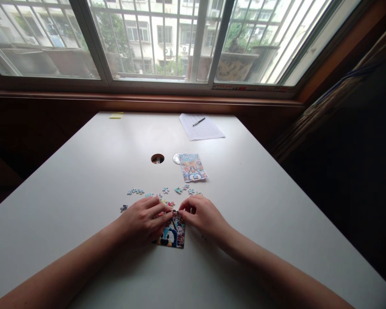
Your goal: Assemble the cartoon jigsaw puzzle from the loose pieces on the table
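A partly assembled jigsaw puzzle [173, 236], showing a blue cartoon dog's face at its lower edge, lies flat on the white table. My left hand [144, 219] rests over its left side, fingers stretched out and fingertips near the upper edge. At the upper right corner, the thumb and forefinger of my right hand [204, 216] pinch a small jigsaw piece, mostly hidden by the fingertips. Loose jigsaw pieces [166, 190] are scattered in a band beyond both hands. One dark piece [124, 208] lies left of my left hand.
Farther back, a picture card [193, 167] partly covers a round silvery disc [176, 159], beside a cable hole [157, 159]. Printed paper [202, 128] with a pen [198, 122] on it lies toward the window, and a yellow sticky note [116, 115] lies at the far edge.
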